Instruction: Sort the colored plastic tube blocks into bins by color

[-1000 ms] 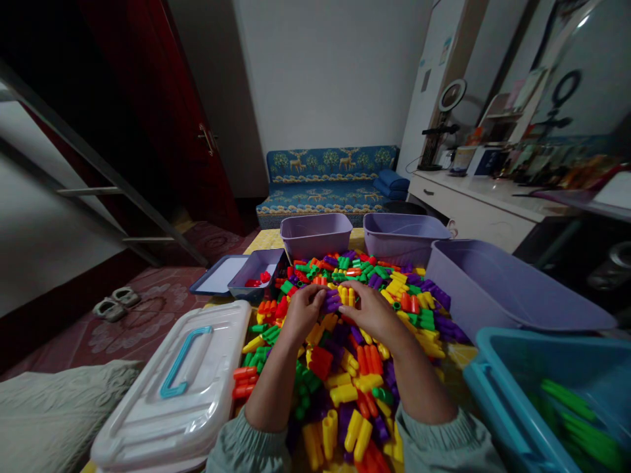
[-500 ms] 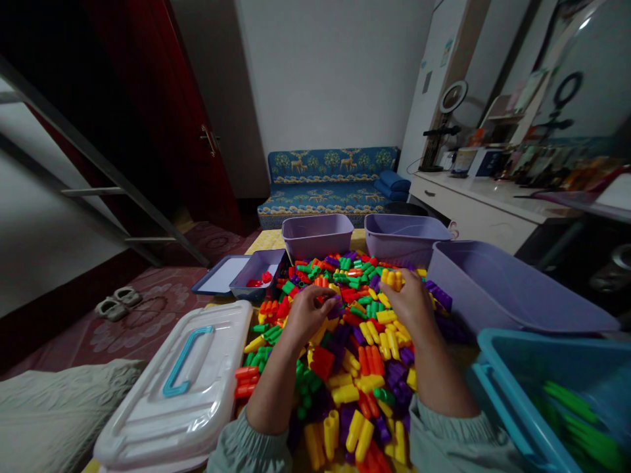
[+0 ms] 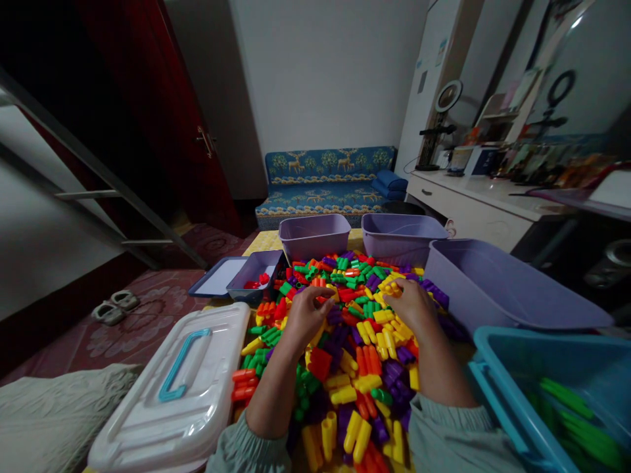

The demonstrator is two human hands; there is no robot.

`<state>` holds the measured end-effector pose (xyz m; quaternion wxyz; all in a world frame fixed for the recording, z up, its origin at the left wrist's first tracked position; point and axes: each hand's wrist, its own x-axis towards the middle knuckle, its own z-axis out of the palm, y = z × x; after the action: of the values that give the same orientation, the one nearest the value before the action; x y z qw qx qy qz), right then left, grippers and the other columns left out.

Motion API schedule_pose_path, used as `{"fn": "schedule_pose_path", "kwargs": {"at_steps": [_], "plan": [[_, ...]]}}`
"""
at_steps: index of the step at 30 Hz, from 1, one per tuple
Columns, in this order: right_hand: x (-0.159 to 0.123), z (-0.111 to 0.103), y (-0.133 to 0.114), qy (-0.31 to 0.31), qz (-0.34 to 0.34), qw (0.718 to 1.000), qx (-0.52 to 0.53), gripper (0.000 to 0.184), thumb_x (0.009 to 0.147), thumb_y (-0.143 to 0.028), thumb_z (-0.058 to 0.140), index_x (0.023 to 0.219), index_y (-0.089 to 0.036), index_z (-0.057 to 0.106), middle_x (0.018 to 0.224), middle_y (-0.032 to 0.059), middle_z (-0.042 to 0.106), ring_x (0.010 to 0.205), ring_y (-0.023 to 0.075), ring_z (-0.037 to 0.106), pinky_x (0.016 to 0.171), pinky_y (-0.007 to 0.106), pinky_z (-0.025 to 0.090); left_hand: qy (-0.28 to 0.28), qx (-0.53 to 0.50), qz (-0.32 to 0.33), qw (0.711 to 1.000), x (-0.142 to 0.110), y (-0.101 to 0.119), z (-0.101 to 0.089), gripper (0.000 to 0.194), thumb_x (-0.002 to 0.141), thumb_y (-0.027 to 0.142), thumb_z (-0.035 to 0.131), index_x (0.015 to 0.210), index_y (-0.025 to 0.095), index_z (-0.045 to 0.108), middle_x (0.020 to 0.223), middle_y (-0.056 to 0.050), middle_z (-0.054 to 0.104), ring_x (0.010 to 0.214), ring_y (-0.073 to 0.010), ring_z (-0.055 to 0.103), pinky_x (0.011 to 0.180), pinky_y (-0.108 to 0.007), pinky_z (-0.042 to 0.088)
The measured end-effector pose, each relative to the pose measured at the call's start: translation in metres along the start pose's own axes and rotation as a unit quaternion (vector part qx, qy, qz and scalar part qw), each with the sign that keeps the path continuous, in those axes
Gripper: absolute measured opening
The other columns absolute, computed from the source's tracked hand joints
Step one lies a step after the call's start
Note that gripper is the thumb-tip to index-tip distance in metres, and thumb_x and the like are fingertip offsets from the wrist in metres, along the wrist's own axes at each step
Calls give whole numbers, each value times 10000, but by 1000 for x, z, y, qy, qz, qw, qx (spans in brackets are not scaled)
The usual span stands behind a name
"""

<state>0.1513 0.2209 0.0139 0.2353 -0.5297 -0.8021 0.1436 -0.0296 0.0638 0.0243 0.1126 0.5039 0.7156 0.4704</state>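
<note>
A heap of plastic building blocks [image 3: 367, 384] in red, orange, yellow, green and purple covers the middle of the table. Over its left part, my left hand [image 3: 308, 315] hovers with thumb and fingers curved but apart; I see nothing held between them. A purple piece lies just past the fingertips. Farther right, my right hand [image 3: 413, 305] is closed on a yellow block [image 3: 391, 289], gripped by thumb and fingers near the heap's right side. The palm hides part of that block.
Two lilac bins, a left one [image 3: 315, 240] and a right one [image 3: 404, 240], stand at the back. A long lilac bin [image 3: 503, 289] and a blue bin [image 3: 547, 355] holding green pieces line the right. Left are a white lid [image 3: 197, 348] and a small box [image 3: 254, 272] with red pieces.
The yellow block in my right hand has been lowered and tilted toward the heap. The purple piece near my left fingertips is now apart from them. The view has shifted slightly.
</note>
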Motion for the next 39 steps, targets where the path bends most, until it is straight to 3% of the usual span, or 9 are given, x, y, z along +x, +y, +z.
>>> {"fn": "schedule_pose_path", "kwargs": {"at_steps": [3,8,16,20,24,26,30,33,39], "plan": [[-4,-4,-10,-20,-32,989,140,233,675,-329,651,854,-181,657,806,44,676,761,206,619,641,268,431,-27,-75,-10,997,-1,4,3,254,797,262,625,1006,140,703,951,-85,707,682,-129,597,616,-232,474],[-22,-18,-44,-144,-101,913,367,294,649,-361,699,853,-170,608,777,5,639,699,164,607,614,252,464,-103,-301,-56,946,-1,8,12,639,771,418,667,1340,184,491,1146,-123,629,741,-152,650,526,-211,497],[-38,-14,-71,-204,-83,869,443,463,706,-348,690,1110,-197,519,865,2,620,636,127,600,563,240,487,-34,-319,-57,945,1,6,13,472,701,389,709,1074,101,676,637,-13,645,526,-101,557,511,-202,448],[-37,-8,-79,-172,-81,852,487,312,697,-387,709,908,-185,596,758,-17,592,648,119,563,534,204,466,-8,-326,-50,944,14,19,14,405,719,350,683,1042,106,676,681,-21,654,551,-95,555,537,-201,453],[-13,-11,-100,-52,45,754,654,369,652,-375,739,921,-200,557,803,-16,612,621,103,579,519,196,496,28,-387,-54,920,56,37,23,393,816,326,567,1128,93,623,856,-78,691,622,-104,602,615,-230,507],[13,-14,-111,25,133,711,690,282,741,-350,654,947,-198,532,801,-8,616,630,95,605,542,186,514,24,-356,-47,933,86,43,33,363,844,251,504,1156,102,615,983,-110,694,671,-121,633,625,-245,520],[78,-17,-122,117,245,728,630,276,888,-328,449,1124,-187,474,831,29,632,729,121,659,574,199,541,-5,-84,75,994,144,47,59,297,791,113,529,1046,121,681,1068,-116,685,926,-202,652,823,-316,522],[122,-17,-114,134,266,754,585,340,903,-325,407,1195,-157,448,818,55,643,718,156,673,535,226,542,-61,85,173,979,174,45,76,368,783,88,540,1131,144,643,1244,-125,607,1127,-235,577,976,-349,452],[182,-28,-59,75,266,850,448,296,827,-302,572,1078,-149,542,765,56,655,557,155,653,422,213,475,-163,192,190,949,207,23,102,809,711,22,588,1444,199,291,1513,-162,304,1246,-272,497,1008,-386,423]]}}
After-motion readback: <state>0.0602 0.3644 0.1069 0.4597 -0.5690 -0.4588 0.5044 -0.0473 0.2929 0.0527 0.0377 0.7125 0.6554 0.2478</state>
